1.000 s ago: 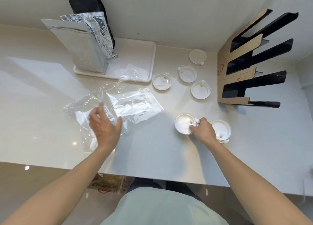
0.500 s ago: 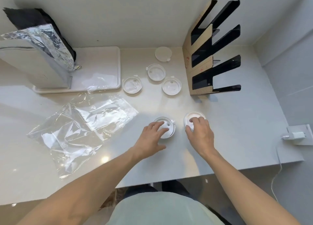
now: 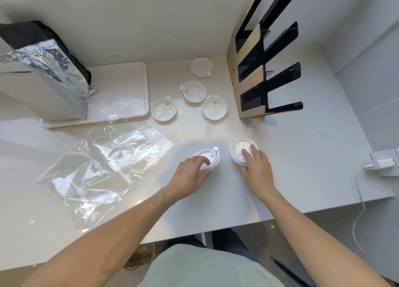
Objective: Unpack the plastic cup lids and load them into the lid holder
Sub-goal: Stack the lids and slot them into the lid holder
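Several white plastic cup lids lie on the pale counter. My left hand [image 3: 190,174] grips the near-left lid [image 3: 210,157], which is tilted up on its edge. My right hand [image 3: 257,170] lies over the near-right lid [image 3: 240,147], fingers on top and thumb at its near rim. Further back lie three lids [image 3: 164,110] [image 3: 194,91] [image 3: 214,109] and one flat lid [image 3: 201,67] by the wall. The lid holder [image 3: 248,79], brown cardboard with black slanted slots, stands at the back right with no lids showing in it. The clear plastic bag [image 3: 103,168] lies flat at the left.
A white tray [image 3: 138,88] at the back left carries a tall foil bag [image 3: 43,70]. A white charger [image 3: 382,164] with a cable sits at the right counter edge. Walls close off the back and right sides.
My left hand left the plastic bag and came across to the near-left lid, which now tilts up. My right hand shifted from that lid onto the right one.
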